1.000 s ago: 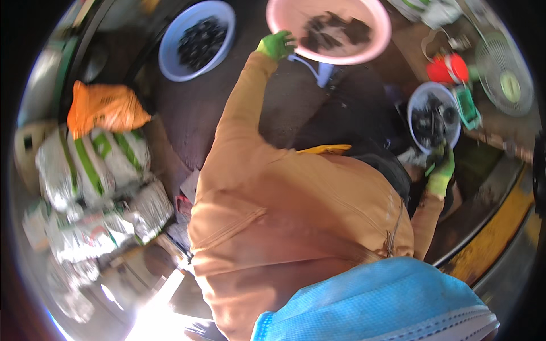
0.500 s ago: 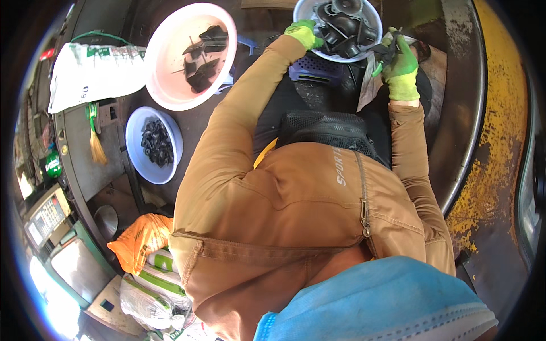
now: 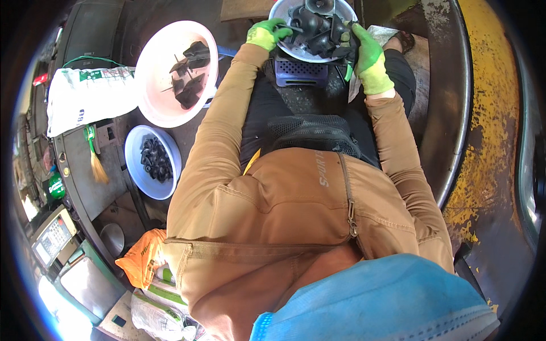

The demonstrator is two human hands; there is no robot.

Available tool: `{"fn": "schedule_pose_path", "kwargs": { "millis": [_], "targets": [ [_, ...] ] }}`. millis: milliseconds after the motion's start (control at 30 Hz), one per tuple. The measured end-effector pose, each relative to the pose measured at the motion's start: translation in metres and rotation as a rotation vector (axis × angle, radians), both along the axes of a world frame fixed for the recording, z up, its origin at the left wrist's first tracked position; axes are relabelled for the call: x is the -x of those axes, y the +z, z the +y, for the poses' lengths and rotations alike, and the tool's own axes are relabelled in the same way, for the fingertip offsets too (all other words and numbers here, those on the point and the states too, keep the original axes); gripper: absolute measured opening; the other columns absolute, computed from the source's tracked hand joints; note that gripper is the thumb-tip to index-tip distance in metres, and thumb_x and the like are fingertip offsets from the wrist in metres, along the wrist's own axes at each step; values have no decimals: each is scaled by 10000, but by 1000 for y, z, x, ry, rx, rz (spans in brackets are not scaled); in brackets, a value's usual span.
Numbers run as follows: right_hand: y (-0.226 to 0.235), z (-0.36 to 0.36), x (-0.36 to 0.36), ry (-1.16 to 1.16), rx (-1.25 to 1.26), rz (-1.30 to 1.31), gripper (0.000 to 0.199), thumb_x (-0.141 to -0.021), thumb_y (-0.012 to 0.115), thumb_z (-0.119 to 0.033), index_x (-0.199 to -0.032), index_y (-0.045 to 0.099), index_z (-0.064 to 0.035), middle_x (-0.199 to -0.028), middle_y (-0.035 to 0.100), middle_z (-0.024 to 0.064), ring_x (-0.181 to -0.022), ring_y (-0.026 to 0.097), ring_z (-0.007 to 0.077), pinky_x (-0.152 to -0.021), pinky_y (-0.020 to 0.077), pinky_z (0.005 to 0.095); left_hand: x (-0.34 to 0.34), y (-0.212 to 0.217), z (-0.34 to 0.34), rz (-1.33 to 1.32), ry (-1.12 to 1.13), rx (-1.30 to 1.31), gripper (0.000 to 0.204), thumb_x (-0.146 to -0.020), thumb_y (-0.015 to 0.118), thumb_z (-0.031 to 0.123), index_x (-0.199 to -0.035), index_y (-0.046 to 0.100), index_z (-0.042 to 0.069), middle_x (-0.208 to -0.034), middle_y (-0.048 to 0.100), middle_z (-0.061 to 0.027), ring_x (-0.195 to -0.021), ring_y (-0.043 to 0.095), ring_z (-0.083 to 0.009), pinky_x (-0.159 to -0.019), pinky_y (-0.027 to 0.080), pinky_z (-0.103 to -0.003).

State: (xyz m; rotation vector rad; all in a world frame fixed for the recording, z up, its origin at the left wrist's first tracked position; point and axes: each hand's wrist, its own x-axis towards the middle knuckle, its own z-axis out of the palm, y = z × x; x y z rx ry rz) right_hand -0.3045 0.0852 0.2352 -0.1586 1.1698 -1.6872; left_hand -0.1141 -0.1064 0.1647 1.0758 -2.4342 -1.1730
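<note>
A white basin (image 3: 277, 46) at the top holds several shiny black moulded parts (image 3: 314, 31). At its left rim my left hand (image 3: 263, 35), in a green and yellow glove, has its fingers closed on a thin black piece that reaches over the basin. My right hand (image 3: 371, 61), gloved the same way, is at the basin's right rim, closed around something dark. A bright green end (image 3: 348, 73) sticks out below those fingers; the glove hides the rest, so its kind is unclear.
The basin is above a purple perforated stool (image 3: 301, 73). To the left are a pink basin (image 3: 149, 85) with several dark flat pieces and a blue-white basin (image 3: 136, 170) of small black parts. A white sack (image 3: 94, 94) lies beyond; a yellow, worn metal edge (image 3: 483, 113) runs along the right.
My right hand has moved left and down, from beside the basin to its right rim. My left hand has shifted from gripping the rim to a black piece. The whole view has shifted slightly.
</note>
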Motion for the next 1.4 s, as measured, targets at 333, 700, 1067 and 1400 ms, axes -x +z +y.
{"fn": "schedule_pose_path", "kwargs": {
  "millis": [333,700,1067,1400],
  "targets": [
    [0,-12,-23,168,38,98,352,-912,690,-309,-1155,643,-59,-802,601,5,-688,552,119,-613,462,270,-12,85,80,722,362,-952,310,-888,691,285,-960,670,-15,-625,590,-82,-573,532,-180,-580,434,-308],
    [-9,-34,-17,146,86,53,176,-938,638,-276,-1007,624,-115,-752,579,-16,-604,520,104,-550,450,272,19,71,95,633,254,-692,512,-836,702,151,-1280,515,-22,-1076,665,-139,-999,646,-236,-847,529,-353],
    [26,-14,-20,45,168,336,231,-960,641,-220,-1124,629,-58,-829,639,-18,-599,527,43,-490,390,182,8,84,110,1075,-3,-832,350,-924,596,73,-1269,566,16,-1138,663,-105,-1009,666,-226,-859,556,-349],
    [53,24,-37,340,325,42,333,-1010,536,-314,-1233,612,-79,-1016,676,20,-805,639,82,-587,507,201,-2,154,111,825,-35,362,628,-692,862,175,-1229,580,11,-1260,582,-134,-1207,545,-258,-1032,430,-390]
  ]
}}
